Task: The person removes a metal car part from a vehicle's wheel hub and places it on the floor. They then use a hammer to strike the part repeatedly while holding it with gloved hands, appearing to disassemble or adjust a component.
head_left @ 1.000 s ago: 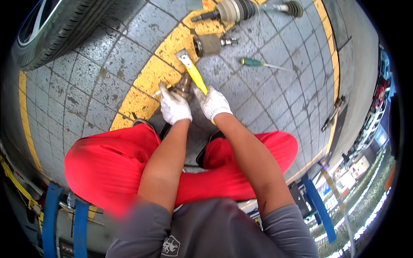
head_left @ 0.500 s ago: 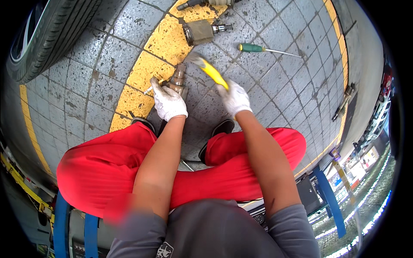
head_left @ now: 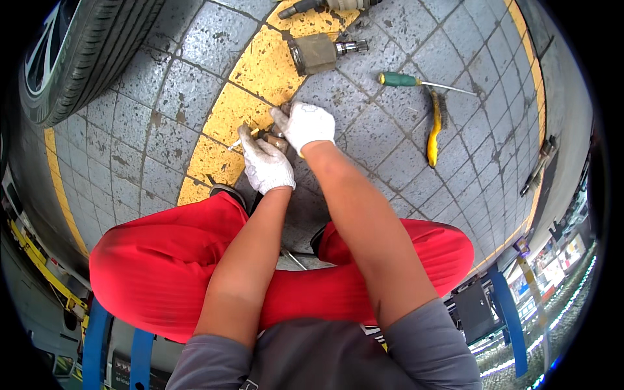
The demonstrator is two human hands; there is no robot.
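Observation:
Both my hands wear white work gloves and meet over a rusty brown metal shaft piece (head_left: 277,142) low over the yellow floor stripe. My left hand (head_left: 268,166) is closed around its near side, with a thin pale stick-like thing (head_left: 236,144) jutting out by the fingers. From the right, my right hand (head_left: 309,125) grips the far end of the same piece, its thumb laid along it. The gloves hide most of the piece. Off to the right, a wire brush with a yellow handle (head_left: 433,146) lies on the tiles, its bristles facing right.
Just beyond the brush lies a green-handled screwdriver (head_left: 398,79). A dirty metal joint housing with a splined stub (head_left: 317,53) rests past my hands, another shaft part (head_left: 325,5) behind it. A car tyre (head_left: 97,58) stands at far left. Another tool (head_left: 538,166) lies at right.
My right hand has let go of the wire brush, which now lies on the floor at right. That hand has moved left onto the rusty shaft piece; my left hand keeps its hold.

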